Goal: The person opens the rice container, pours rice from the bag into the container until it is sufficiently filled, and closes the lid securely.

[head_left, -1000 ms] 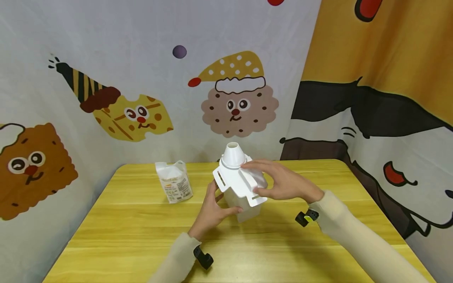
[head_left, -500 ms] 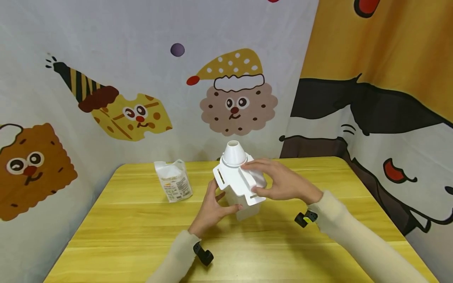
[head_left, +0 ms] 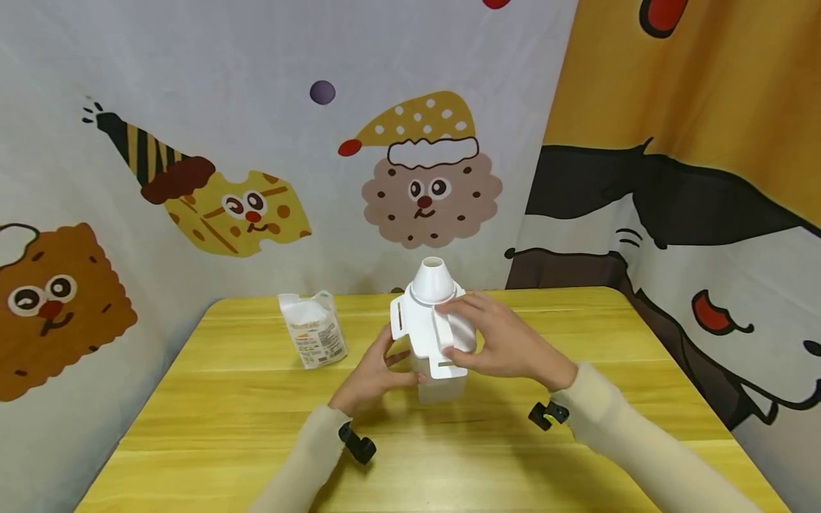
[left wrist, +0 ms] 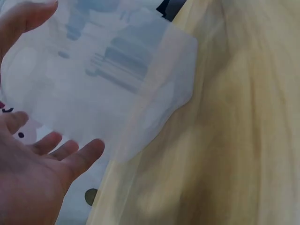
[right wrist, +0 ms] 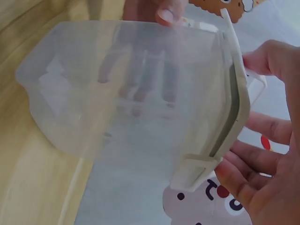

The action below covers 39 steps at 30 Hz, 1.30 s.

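A translucent plastic container [head_left: 442, 390] stands upright on the wooden table, with a white lid [head_left: 422, 329] on top. From the lid's far end rises a white cone-shaped spout [head_left: 433, 282], open at its tip. My left hand [head_left: 370, 373] holds the container's left side, thumb at the near face and fingers round the far side. With its thumb and fingers, my right hand [head_left: 503, 342] grips the raised handle [head_left: 442, 329] across the lid. In the right wrist view a side latch [right wrist: 193, 172] hangs at the lid's edge. The container's walls look see-through, with no contents discernible.
A white printed pouch [head_left: 314, 333] stands on the table [head_left: 256, 420], left of the container. Behind the table hangs a cartoon-patterned cloth [head_left: 269, 128], close to its back edge.
The container and lid have turned slightly clockwise, the spout shifting right and the near edge left. Both hands have moved a little left along with it. The pouch stays in place.
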### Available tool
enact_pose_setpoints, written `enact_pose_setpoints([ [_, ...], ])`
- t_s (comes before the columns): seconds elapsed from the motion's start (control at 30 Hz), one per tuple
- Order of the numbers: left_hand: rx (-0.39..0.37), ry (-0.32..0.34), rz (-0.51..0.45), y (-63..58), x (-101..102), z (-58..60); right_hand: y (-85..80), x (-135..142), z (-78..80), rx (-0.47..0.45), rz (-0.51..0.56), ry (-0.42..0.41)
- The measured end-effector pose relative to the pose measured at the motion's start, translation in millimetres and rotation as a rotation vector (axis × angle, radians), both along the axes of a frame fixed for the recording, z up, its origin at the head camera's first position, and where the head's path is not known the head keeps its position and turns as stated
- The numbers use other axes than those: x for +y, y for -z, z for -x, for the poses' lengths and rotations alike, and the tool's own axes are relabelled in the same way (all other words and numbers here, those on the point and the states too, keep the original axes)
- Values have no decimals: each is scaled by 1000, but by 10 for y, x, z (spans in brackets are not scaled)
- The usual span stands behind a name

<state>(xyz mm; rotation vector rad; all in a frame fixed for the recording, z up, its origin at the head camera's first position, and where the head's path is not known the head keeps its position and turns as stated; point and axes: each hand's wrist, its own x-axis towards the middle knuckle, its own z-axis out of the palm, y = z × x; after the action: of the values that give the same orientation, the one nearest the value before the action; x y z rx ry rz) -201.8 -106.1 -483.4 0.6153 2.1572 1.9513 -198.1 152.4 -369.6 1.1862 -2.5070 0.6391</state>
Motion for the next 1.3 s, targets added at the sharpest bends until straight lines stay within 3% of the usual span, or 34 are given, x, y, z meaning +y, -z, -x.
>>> enact_pose_setpoints([
  [0.23, -31, 48, 3, -4, -45, 47, 4, -31, -22, -13, -26, 31],
  [0.37, 9, 40, 11, -16, -45, 38, -56, -25, 8, -40, -39, -1],
  [0.53, 70, -33, 27, -28, -36, -48, -100, -8, 63, -74, -52, -53],
  [0.73, 82, -144, 13, -32, 25, -173, -116, 48, 146, -109, -47, -148],
  [0.83, 86, -168, -22, -27, 75, -219, -113, 68, 170, -117, -38, -168],
  [1.07, 72, -148, -71, -10, 107, -262, -74, 71, 158, -95, -10, -158],
  [1.3, 43, -78, -45, -34, 24, -199, -14, 13, 111, -50, 28, -129],
])
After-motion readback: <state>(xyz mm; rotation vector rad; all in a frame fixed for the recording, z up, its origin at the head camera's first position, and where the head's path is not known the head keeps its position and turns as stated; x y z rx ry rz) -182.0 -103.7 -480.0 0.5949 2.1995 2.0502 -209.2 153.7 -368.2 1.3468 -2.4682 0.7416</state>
